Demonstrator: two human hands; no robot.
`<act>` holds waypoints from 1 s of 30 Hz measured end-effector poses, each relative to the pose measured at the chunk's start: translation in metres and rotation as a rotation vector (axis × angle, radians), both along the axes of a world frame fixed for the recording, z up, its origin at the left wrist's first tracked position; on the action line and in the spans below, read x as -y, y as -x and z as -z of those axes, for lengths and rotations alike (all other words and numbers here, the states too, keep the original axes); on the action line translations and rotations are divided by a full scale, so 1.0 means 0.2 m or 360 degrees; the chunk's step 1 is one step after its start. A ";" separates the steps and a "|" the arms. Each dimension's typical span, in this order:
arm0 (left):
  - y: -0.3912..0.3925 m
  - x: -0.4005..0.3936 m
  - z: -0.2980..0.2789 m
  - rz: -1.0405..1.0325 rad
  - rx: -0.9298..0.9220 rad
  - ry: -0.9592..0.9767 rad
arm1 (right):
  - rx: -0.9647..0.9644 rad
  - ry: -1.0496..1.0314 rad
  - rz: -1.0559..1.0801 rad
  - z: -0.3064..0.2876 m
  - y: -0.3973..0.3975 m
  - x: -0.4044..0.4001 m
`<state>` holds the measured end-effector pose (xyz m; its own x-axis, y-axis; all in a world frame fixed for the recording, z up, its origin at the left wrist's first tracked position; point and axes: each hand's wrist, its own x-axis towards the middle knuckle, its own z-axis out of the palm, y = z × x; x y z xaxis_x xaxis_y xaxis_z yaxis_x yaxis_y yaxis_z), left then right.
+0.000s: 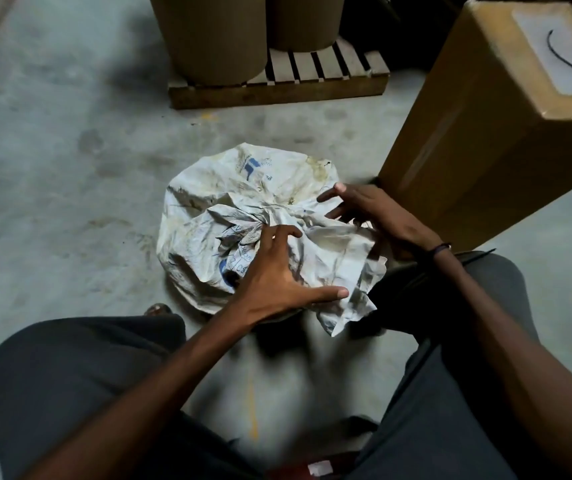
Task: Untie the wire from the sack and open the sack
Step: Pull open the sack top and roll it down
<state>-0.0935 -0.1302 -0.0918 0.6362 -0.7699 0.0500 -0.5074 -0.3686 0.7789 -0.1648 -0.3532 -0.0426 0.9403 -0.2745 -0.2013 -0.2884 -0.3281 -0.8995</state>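
1. On the far left there is only the bare concrete floor [52, 168]; behind it, a wooden pallet [277, 88] carries two brown fibre drums [208, 32], well apart from the work
2. The white woven sack [208, 209] stands on the floor between the person's knees, its printed cloth dirty and much creased. The top is gathered into a bunched neck [270, 216] near the middle, so I judge the sack is not yet open
3. The left hand [274, 275] lies on the near side of the sack with fingers spread and the thumb stretched toward the loose flap; it presses on the cloth and pinches nothing
4. The woven cloth looks soft and thin but a little stiff in the folds, and probably somewhat slippery. The round, full body suggests some weight inside, so I think it will stay in place when the neck is pulled
5. The wire itself I cannot see; it may be hidden in the folds of the neck. The best place to take hold seems the gathered cloth just under the neck, one hand holding it while the other looks for the wire end
6. The right hand [367, 209] rests on the right side of the neck, fingers apart and slightly curved, holding nothing that I can see
7. At the right a tall cardboard box [478, 133] stands just beside the sack, and this leaves little room on that side
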 end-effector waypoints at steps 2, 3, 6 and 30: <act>-0.01 0.01 0.03 -0.0067 0.0120 0.0143 | -0.0024 -0.0249 -0.0035 -0.04 0.00 -0.01; -0.03 0.00 0.04 -0.0110 0.0144 0.0212 | -0.0009 -0.0343 -0.0063 -0.05 0.00 -0.02; -0.06 0.01 0.00 -0.0307 -0.0062 0.0381 | 0.0021 -0.0465 -0.0075 -0.02 -0.02 -0.02; -0.26 -0.20 -0.15 -0.0137 -0.0199 0.0488 | 0.0727 0.0364 0.0458 -0.01 0.05 -0.27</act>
